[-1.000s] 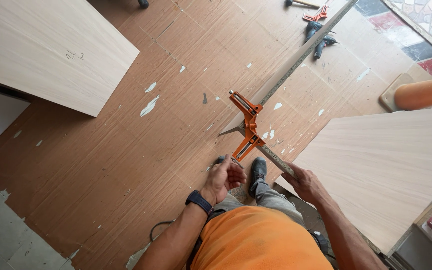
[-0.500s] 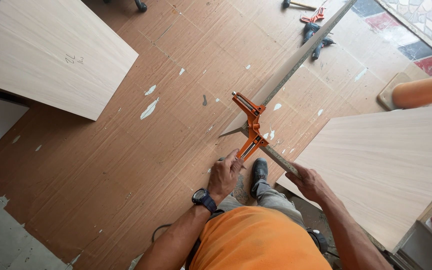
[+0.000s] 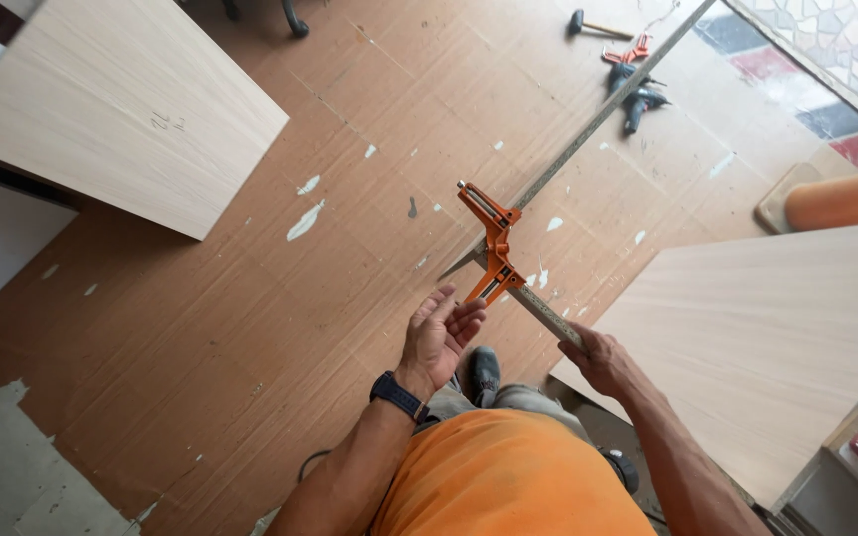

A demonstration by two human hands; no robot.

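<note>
An orange corner clamp [image 3: 492,243] grips the joint where two upright light-wood panels meet. One panel runs edge-on to the far right [image 3: 608,104]; the other, wide-faced panel [image 3: 777,337] leans toward the right. My left hand [image 3: 439,333] is at the near handle of the clamp, fingers loosely curled around its end. My right hand [image 3: 598,359] clasps the top edge of the wide panel, a little below the clamp.
Brown cardboard sheets [image 3: 250,298] cover the floor. A light-wood board [image 3: 121,109] lies at upper left. A hammer [image 3: 593,25], a second orange clamp [image 3: 628,50] and a dark power drill [image 3: 633,94] lie at the far right. An orange roll [image 3: 846,197] lies right.
My left hand has shifted from pinching the clamp's near handle to a looser, more opened hold on it. The view has tilted slightly; my right hand stays on the panel edge.
</note>
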